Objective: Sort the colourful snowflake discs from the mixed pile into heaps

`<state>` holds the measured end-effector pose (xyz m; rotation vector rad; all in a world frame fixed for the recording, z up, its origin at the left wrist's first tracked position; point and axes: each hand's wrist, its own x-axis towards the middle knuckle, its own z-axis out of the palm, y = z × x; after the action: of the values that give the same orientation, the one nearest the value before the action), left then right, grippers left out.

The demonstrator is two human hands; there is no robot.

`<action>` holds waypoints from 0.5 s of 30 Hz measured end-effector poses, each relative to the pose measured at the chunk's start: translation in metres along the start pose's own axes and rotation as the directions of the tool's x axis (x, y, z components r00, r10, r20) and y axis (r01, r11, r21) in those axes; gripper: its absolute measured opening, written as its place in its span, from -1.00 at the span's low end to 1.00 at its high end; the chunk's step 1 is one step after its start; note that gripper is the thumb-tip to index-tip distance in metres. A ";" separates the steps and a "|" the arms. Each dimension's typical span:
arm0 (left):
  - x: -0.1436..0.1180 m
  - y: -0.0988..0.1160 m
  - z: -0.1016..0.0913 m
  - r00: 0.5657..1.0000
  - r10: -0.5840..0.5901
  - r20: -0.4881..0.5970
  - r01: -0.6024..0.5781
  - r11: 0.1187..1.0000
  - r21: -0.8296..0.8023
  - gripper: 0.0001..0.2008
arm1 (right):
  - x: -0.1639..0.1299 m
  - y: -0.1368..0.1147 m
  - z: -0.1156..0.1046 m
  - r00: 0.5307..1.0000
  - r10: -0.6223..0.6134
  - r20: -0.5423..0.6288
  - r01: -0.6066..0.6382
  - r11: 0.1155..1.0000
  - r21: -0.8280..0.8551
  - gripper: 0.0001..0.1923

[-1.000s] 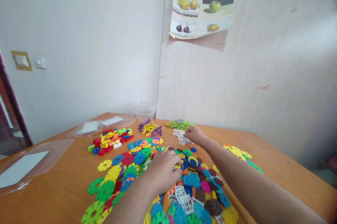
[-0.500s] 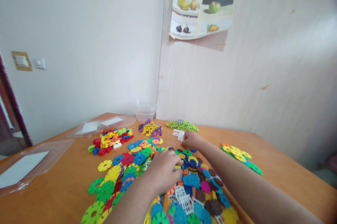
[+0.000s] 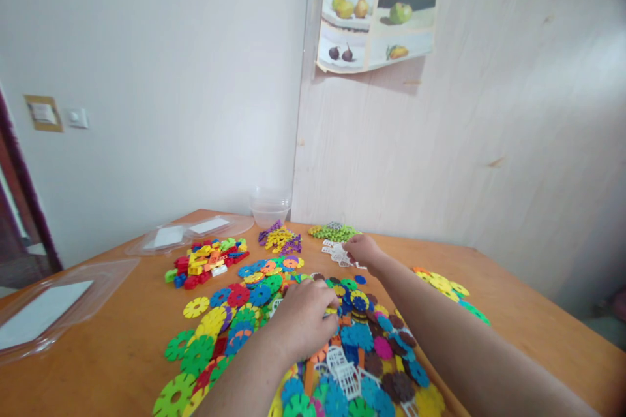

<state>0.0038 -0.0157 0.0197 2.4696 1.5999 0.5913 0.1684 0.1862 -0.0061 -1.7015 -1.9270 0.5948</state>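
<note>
1. Toward the far side of the table (image 3: pixel 112 371), a small heap of white pieces (image 3: pixel 333 250) is lying flat, just in front of the pile of green bits (image 3: pixel 337 232).
2. The right hand (image 3: pixel 362 252) is reaching to the heap's right side, its fingers bending inward and narrow. Its fingertips are hiding from view, so I cannot tell whether it is holding a piece.
3. The left hand (image 3: pixel 308 318) is resting over the big spread of discs (image 3: pixel 360 337), fingers curling, thumb lying close to them. Whether it is holding anything, I cannot tell.
4. The step in hand seems to be handling white pieces at the heap; more white frames (image 3: pixel 348 379) are lying loose among the discs.
5. The next move is probably calling for a light fingertip touch, since the pieces are looking thin and overlapping, and dragging one could be shifting its neighbours.
6. Farther out, yellow and purple bits (image 3: pixel 280 241), blocks (image 3: pixel 210 260) and clear tubs (image 3: pixel 270 209) are sitting to the left; yellow discs (image 3: pixel 441 283) are lying to the right.
</note>
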 end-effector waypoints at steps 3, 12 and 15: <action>0.000 0.000 0.000 1.000 -0.001 -0.001 0.001 1.000 -0.009 -0.81 | 0.009 0.007 -0.006 0.997 0.074 -0.019 -0.072 0.994 0.086 -0.80; 0.000 0.001 0.000 1.000 -0.008 0.005 0.008 1.000 -0.009 -0.81 | 0.008 0.037 -0.023 0.995 0.096 -0.020 -0.097 0.995 -0.035 -0.74; 0.000 0.001 0.000 1.000 -0.017 0.005 0.017 1.000 -0.015 -0.80 | -0.001 0.038 -0.024 1.000 0.023 -0.004 -0.023 0.989 -0.145 -0.59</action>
<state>0.0045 -0.0163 0.0204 2.4428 1.6065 0.5920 0.2130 0.1904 -0.0115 -1.8143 -1.9942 0.4699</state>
